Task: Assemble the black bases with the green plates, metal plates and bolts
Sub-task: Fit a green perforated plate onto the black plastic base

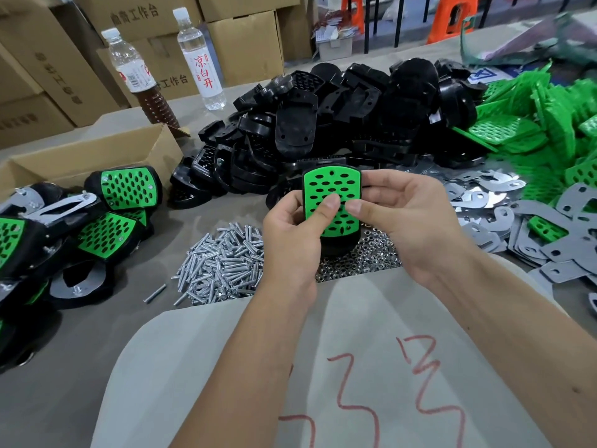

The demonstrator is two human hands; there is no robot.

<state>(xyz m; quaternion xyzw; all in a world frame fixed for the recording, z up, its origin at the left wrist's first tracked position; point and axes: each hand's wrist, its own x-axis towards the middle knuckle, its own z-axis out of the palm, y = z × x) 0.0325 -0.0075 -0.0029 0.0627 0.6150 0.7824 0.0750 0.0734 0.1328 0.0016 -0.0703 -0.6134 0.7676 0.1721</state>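
Both hands hold one black base (339, 245) with a perforated green plate (332, 189) laid on its top face, above the table centre. My left hand (290, 234) grips its left side, thumb pressing on the green plate. My right hand (403, 215) grips the right side, thumb also on the plate. Silver bolts (223, 263) lie heaped below left of the hands, small nuts (365, 257) beneath them. Loose black bases (339, 124) are piled behind, green plates (542, 124) at right, metal plates (523, 227) at right front.
Assembled units (97, 221) lie in a heap at left, next to an open cardboard box (97, 153). Two bottles (200, 59) stand at the back in front of stacked cartons. One stray bolt (155, 293) lies apart on the grey table.
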